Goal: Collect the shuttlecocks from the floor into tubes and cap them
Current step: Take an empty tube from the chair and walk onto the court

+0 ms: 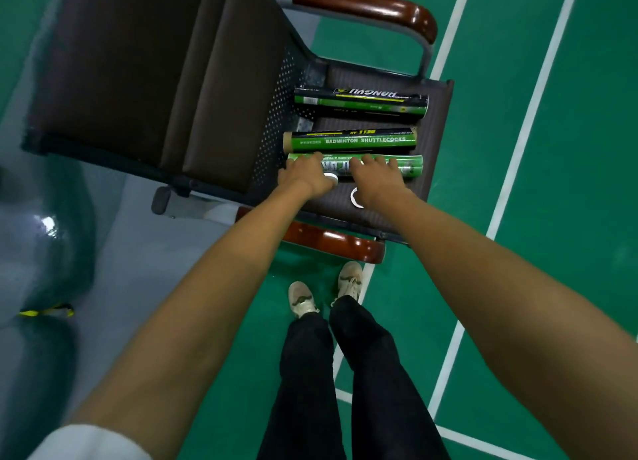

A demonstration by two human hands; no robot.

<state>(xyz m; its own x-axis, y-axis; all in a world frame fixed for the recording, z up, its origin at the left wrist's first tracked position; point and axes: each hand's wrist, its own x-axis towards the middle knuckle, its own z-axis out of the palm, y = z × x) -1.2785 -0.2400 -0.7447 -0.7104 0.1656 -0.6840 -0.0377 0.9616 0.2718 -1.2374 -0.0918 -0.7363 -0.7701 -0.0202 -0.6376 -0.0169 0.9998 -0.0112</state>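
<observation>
Three shuttlecock tubes lie side by side on a chair seat [438, 121]. The far tube [362, 102] is dark with a green band. The middle tube [352, 140] is black and green and reads "BADMINTON SHUTTLECOCKS". On the nearest, bright green tube [404, 166] both my hands rest: my left hand [305, 173] at its left end, my right hand [374, 176] near its middle, fingers curled over it. Two white caps lie on the seat, one [331, 178] by my left hand, one [355, 197] half under my right wrist. No shuttlecock shows.
The chair has a brown padded back [165, 80] on the left and reddish wooden armrests, far [366, 7] and near [331, 240]. My feet [324, 292] stand on green court floor with white lines [524, 128]. A dark green rounded object [45, 238] sits at left.
</observation>
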